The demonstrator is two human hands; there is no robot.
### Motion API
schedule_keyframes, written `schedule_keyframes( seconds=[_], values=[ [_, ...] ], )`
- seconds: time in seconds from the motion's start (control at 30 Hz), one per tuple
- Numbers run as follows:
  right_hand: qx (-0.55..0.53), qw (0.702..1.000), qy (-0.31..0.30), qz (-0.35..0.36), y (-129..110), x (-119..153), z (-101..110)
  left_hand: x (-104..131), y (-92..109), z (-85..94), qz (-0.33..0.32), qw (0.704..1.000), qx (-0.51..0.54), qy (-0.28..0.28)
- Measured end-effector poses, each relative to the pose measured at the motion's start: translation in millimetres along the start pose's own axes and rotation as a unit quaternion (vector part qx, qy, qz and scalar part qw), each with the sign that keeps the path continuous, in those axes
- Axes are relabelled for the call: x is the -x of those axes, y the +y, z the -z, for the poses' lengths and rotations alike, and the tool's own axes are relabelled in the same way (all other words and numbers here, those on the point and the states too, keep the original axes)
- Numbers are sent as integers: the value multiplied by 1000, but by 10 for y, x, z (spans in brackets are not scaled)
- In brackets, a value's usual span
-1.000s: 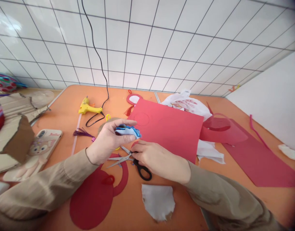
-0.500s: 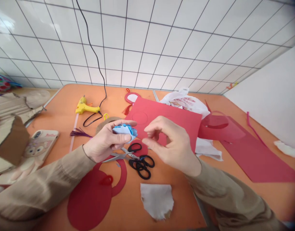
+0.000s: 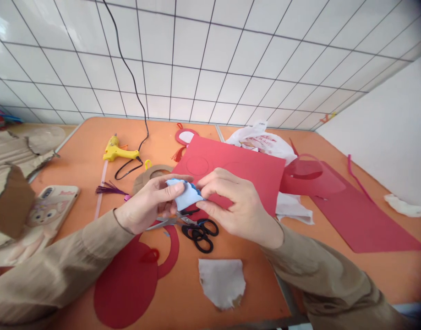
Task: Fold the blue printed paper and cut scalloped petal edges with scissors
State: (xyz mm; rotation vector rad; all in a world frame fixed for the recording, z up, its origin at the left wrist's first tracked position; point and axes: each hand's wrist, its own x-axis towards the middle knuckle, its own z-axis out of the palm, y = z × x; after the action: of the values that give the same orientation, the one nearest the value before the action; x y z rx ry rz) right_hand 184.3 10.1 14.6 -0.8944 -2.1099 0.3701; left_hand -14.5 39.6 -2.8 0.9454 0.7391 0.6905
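"Where is the light-blue piece (image 3: 185,197)?"

"Between the hands, above the surface (image 3: 183,293). The left hand (image 3: 155,199) grips it, thumb on top, and the right hand (image 3: 220,197) has its fingertips closed at the piece's right edge."

"Can you tell whether the right grip pinches it?"

"No, I cannot. Black-handled scissors (image 3: 199,229) lie just below the hands, a grey scrap (image 3: 222,282) nearer, and the yellow glue gun (image 3: 119,150) far left."

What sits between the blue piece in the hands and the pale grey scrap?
In the head view, black-handled scissors lie between the blue piece and the scrap, then a narrow strip of bare orange table.
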Motion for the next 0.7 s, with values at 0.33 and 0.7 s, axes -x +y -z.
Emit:
schedule_keyframes(
  seconds=[0.33,0.7],
  values=[
    [-45,988,-41,-139,44,-23,4,-1,-46,-14,-113,990,-77,32],
    [-116,964,-78,-225,71,-56,9,-25,-137,-7,-93,993,-55,55]
  ],
)
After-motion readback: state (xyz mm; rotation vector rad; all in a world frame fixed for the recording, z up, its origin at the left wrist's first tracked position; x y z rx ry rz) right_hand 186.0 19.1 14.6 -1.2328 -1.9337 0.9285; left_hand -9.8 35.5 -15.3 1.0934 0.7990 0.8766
